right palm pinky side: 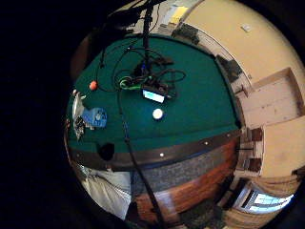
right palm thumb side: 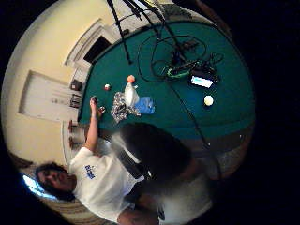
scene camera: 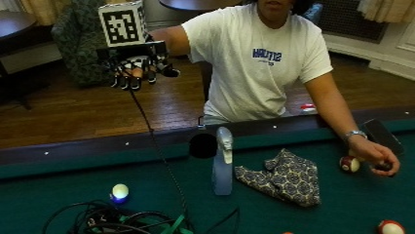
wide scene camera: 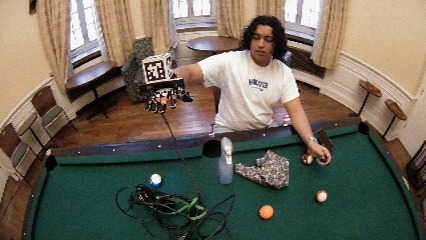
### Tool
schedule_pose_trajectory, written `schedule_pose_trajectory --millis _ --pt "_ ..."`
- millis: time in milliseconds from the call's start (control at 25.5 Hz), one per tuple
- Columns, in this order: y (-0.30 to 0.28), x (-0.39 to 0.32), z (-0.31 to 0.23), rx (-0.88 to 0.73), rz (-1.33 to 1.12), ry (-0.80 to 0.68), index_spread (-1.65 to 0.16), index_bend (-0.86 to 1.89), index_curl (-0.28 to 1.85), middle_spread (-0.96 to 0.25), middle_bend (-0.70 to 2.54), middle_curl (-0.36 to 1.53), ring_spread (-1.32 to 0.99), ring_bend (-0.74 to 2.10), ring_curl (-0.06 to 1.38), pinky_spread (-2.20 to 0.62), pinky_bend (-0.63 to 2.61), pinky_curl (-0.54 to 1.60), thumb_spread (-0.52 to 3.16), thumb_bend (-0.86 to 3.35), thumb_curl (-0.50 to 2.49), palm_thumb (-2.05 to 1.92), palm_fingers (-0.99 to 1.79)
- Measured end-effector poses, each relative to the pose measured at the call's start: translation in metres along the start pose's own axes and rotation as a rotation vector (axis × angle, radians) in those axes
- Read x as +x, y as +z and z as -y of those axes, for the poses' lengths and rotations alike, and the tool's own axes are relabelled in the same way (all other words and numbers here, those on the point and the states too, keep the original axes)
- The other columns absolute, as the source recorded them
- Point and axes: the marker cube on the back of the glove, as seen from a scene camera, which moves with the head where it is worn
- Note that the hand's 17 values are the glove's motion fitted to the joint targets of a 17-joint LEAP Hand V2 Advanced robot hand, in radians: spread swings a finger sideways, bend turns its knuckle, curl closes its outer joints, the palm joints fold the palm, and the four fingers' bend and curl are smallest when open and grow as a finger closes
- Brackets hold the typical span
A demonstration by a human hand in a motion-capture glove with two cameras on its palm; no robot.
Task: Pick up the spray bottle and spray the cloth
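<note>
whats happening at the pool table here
A person stands at the pool table with the gloved right hand raised in the air off to the side, fingers hanging relaxed and holding nothing. The spray bottle stands upright and untouched on the felt by the near rail, with the patterned cloth lying crumpled just beside it. The bare hand rests on the felt near a striped ball. Nothing has been picked up yet.

Green pool table, tangled cables, orange ball, white-and-blue ball, two striped balls.
</note>
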Motion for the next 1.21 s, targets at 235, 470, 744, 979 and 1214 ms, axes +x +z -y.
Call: schedule_pose_trajectory --millis 235,470,744,979,1214 --pt "0.011 -0.007 -0.003 -0.008 -0.004 -0.008 -0.35 0.16 0.11 -0.10 0.23 0.11 -0.09 0.28 0.11 0.15 0.41 0.16 0.67 0.08 0.09 0.19 0.36" --pt "0.038 -0.009 -0.016 -0.015 -0.008 -0.048 -0.41 0.15 0.15 -0.11 0.23 0.16 -0.11 0.28 0.15 0.18 0.42 0.21 0.84 0.05 0.13 0.20 0.34" --pt "0.066 0.000 -0.029 -0.054 0.007 -0.057 -0.44 0.15 0.18 -0.12 0.22 0.20 -0.12 0.28 0.17 0.20 0.42 0.24 0.94 0.01 0.16 0.22 0.33" --pt "0.095 0.003 -0.040 -0.097 0.020 -0.054 -0.45 0.14 0.20 -0.12 0.22 0.23 -0.12 0.28 0.19 0.21 0.42 0.26 0.99 -0.01 0.19 0.22 0.32" --pt "0.131 0.008 -0.053 -0.137 0.053 -0.045 -0.45 0.14 0.21 -0.12 0.21 0.25 -0.12 0.29 0.21 0.21 0.42 0.28 1.01 -0.02 0.21 0.22 0.32"
